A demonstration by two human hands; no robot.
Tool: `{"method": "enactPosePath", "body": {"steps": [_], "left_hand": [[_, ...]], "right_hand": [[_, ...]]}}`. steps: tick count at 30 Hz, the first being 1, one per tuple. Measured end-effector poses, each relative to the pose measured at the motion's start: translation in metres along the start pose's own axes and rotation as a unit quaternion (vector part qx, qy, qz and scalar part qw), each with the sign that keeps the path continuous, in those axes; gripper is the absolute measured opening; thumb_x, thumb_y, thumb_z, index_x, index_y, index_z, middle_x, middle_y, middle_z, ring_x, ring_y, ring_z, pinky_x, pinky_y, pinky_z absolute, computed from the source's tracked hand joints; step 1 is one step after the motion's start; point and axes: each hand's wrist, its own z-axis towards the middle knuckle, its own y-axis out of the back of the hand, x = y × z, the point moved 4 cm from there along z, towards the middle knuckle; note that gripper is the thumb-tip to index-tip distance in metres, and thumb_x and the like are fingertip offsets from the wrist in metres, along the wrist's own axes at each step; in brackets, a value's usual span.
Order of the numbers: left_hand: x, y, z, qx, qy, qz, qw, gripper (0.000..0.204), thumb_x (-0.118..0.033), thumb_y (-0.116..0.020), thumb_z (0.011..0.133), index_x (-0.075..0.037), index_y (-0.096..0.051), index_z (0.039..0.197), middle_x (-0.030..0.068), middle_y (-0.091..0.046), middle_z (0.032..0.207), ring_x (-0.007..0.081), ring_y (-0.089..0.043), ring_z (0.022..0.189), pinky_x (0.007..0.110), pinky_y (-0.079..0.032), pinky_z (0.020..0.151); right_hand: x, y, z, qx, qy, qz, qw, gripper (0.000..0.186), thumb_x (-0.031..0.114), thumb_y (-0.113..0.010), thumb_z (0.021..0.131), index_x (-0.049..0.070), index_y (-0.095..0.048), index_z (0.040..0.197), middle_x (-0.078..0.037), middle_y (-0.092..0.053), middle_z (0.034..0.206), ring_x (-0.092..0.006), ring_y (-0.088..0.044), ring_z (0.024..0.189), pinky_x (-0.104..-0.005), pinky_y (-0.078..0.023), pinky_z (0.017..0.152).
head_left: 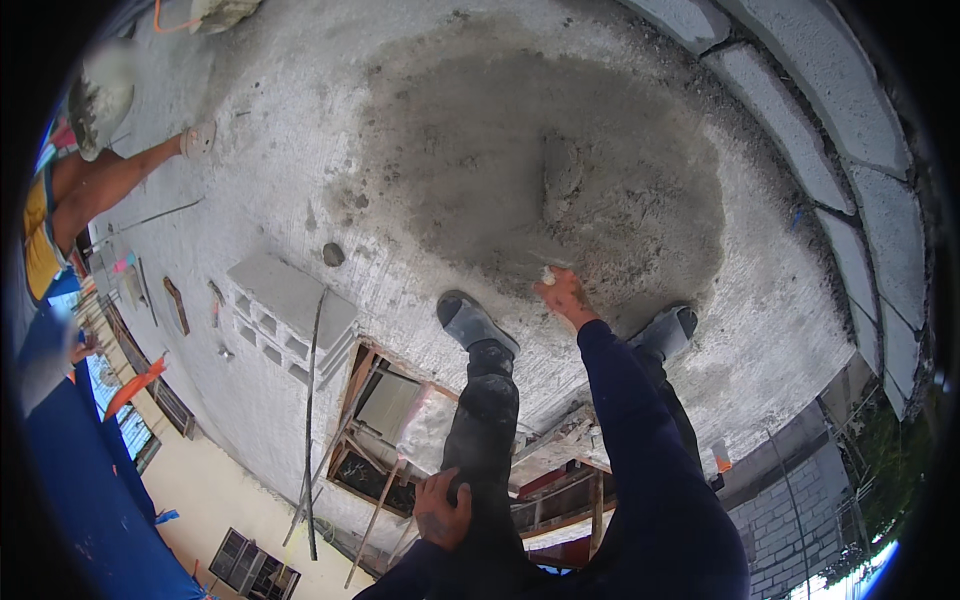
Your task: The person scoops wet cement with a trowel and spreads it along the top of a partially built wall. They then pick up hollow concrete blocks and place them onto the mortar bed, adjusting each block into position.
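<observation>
A trowel (560,185) is held by its handle in the right hand (566,297), the grip closed around the handle's pale end, and its blade is laid out flat on the wet mortar patch (560,150) spread over the concrete slab (300,120). The left hand (443,510) is rested on the left knee, fingers bent loosely over the dark trouser cloth and clamped on nothing else. 2 grey sandals (470,320) are planted at the near edge of the mortar, the right one just touching the damp rim. A hollow concrete block (285,310) is seen to the left, lying near the slab's edge above an open drop to timber formwork (385,420). A row of blocks (830,130) is laid along the far right border. Another person's arm (115,180) is stretched in from the upper left. As a judgement, the main risk is a slip: wet mortar under a sandal so near the unguarded opening could cost footing. A forward lean could also drive the blade too deep and gouge the bed, and the loose rod (312,400) by the block could be tripped over.
</observation>
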Motion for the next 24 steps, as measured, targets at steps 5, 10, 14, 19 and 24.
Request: {"method": "enactPosePath", "body": {"steps": [5, 10, 14, 19, 24], "left_hand": [[-0.002, -0.004, -0.001, -0.007, -0.020, 0.014, 1.000, 0.029, -0.019, -0.057, 0.078, -0.006, -0.058, 0.104, 0.0138, -0.059, 0.101, 0.0342, -0.051, 0.097, 0.042, -0.041, 0.085], [-0.005, -0.005, -0.001, -0.020, -0.016, 0.018, 1.000, 0.027, -0.018, -0.058, 0.078, -0.006, -0.058, 0.103, 0.0133, -0.059, 0.098, 0.0340, -0.051, 0.095, 0.042, -0.041, 0.084], [-0.008, -0.004, 0.000, -0.016, -0.029, 0.028, 0.999, 0.027, -0.020, -0.057, 0.079, -0.007, -0.059, 0.102, 0.0129, -0.060, 0.098, 0.0336, -0.052, 0.094, 0.042, -0.041, 0.083], [-0.007, -0.008, -0.001, 0.000, -0.027, 0.046, 0.999, 0.028, -0.023, -0.057, 0.079, -0.007, -0.059, 0.102, 0.0129, -0.060, 0.098, 0.0335, -0.052, 0.094, 0.041, -0.041, 0.083], [0.001, -0.015, -0.006, 0.001, -0.028, 0.057, 0.998, 0.029, -0.023, -0.058, 0.078, -0.007, -0.059, 0.102, 0.0127, -0.060, 0.099, 0.0340, -0.052, 0.095, 0.041, -0.042, 0.084]], "right_hand": [[0.012, 0.002, 0.010, 0.114, 0.097, -0.259, 0.954, 0.043, 0.021, -0.066, 0.068, 0.001, -0.060, 0.106, -0.018, -0.064, 0.088, -0.0285, -0.064, 0.077, -0.0360, -0.051, 0.076], [-0.029, 0.152, 0.032, 0.072, -0.064, -0.010, 0.995, 0.039, 0.019, -0.070, 0.068, -0.006, -0.059, 0.095, -0.007, -0.052, 0.055, -0.0170, -0.051, 0.049, -0.0315, -0.044, 0.052], [-0.018, 0.164, -0.012, 0.032, -0.026, -0.054, 0.998, 0.053, 0.026, -0.066, 0.070, -0.006, -0.055, 0.111, -0.008, -0.056, 0.061, -0.0163, -0.054, 0.051, -0.0295, -0.047, 0.059], [0.011, 0.194, -0.079, 0.056, 0.039, 0.018, 0.998, 0.053, 0.030, -0.065, 0.070, -0.003, -0.056, 0.110, -0.010, -0.059, 0.068, -0.0177, -0.057, 0.059, -0.0306, -0.047, 0.064], [0.053, 0.261, -0.016, -0.140, 0.063, -0.041, 0.987, 0.041, 0.027, -0.059, 0.076, 0.001, -0.053, 0.107, -0.010, -0.063, 0.087, -0.0281, -0.061, 0.077, -0.0368, -0.046, 0.076]]}}
